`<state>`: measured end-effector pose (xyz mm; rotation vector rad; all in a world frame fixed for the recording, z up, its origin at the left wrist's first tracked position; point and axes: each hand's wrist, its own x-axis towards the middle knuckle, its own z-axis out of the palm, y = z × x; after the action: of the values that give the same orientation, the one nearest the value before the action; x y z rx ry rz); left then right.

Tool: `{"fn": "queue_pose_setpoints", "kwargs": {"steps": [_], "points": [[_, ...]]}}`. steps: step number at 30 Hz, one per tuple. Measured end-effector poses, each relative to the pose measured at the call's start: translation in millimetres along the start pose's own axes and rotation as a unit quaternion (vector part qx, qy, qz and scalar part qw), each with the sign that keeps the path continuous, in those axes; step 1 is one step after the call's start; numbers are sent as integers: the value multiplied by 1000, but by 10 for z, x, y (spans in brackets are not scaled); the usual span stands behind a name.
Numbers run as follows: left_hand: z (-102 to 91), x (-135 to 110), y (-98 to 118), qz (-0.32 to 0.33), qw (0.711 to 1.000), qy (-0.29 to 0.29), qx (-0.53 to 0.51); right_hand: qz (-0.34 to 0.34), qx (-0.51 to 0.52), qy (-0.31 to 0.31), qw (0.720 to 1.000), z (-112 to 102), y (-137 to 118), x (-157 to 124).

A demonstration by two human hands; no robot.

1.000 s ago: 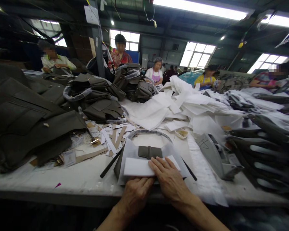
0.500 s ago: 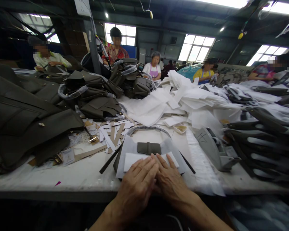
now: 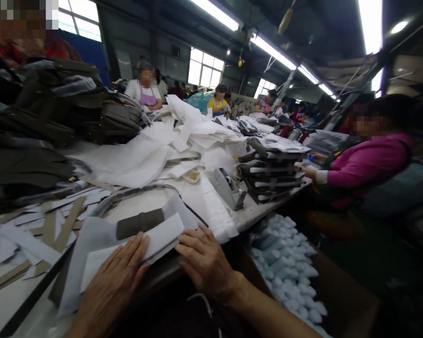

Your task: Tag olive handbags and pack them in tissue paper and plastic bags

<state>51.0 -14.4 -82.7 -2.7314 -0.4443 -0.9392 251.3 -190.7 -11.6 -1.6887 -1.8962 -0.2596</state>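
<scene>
A dark olive handbag [image 3: 58,286] lies at the table's front edge, its plastic-wrapped handle [image 3: 137,190] arching away from me. A thin white sheet [image 3: 100,230] covers most of it, leaving the dark closure tab [image 3: 140,223] showing. Across the bag's near part runs a folded white foam strip [image 3: 165,234]. My left hand [image 3: 114,270] presses flat on this strip, fingers together and stretched out. At the strip's right end rests my right hand [image 3: 204,258], its fingers slightly bent and apart; the thumb side is partly hidden.
Loose white sheets [image 3: 197,131] pile up behind the bag. A grey tape dispenser [image 3: 229,188] stands right, beside stacked dark bags [image 3: 268,173]. Card scraps [image 3: 56,225] litter the left. Below the edge is a box of white stuffed rolls [image 3: 285,267]. A co-worker in pink [image 3: 366,164] sits right.
The view has swung right, bringing in the pink-clad co-worker and the box. My hands, earlier side by side on the strip, have moved apart, the right one to the strip's right end.
</scene>
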Motion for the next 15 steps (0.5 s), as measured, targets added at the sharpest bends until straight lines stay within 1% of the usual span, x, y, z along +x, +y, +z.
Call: {"fn": "queue_pose_setpoints", "kwargs": {"steps": [1, 2, 3, 4, 5, 6, 7, 9, 11, 13, 15], "points": [[-3, 1, -2, 1, 1000, -8, 1, 22, 0, 33, 999, -97, 123, -166], [-6, 0, -1, 2, 1000, -14, 3, 59, -4, 63, 996, -191, 274, -356], [-11, -1, 2, 2, 1000, -20, 4, 109, -9, 88, 990, -278, 449, -564], [-17, -2, 4, 2, 1000, -23, 3, 186, -16, 121, 975, -353, 638, -780], [-23, -2, 7, 0, 1000, -26, 2, 290, -25, 134, 947, -414, 834, -995], [-30, -1, 9, -1, 1000, -27, 1, 394, -33, 135, 908, -457, 1026, -1197], [-38, 1, 9, -1, 1000, -27, -1, 443, -42, 135, 885, -479, 1206, -1379], [-54, 10, 4, -2, 1000, -29, -2, 503, -43, 107, 856, -451, 1510, -1654], [-66, 22, -8, -5, 999, -38, -3, 533, -39, 66, 843, -338, 1731, -1804], [-76, 35, -19, -3, 999, -49, -5, 549, -33, 29, 834, -179, 1884, -1857], [-91, 46, -17, -2, 998, -63, -10, 556, -30, 7, 831, -27, 1986, -1862]]}}
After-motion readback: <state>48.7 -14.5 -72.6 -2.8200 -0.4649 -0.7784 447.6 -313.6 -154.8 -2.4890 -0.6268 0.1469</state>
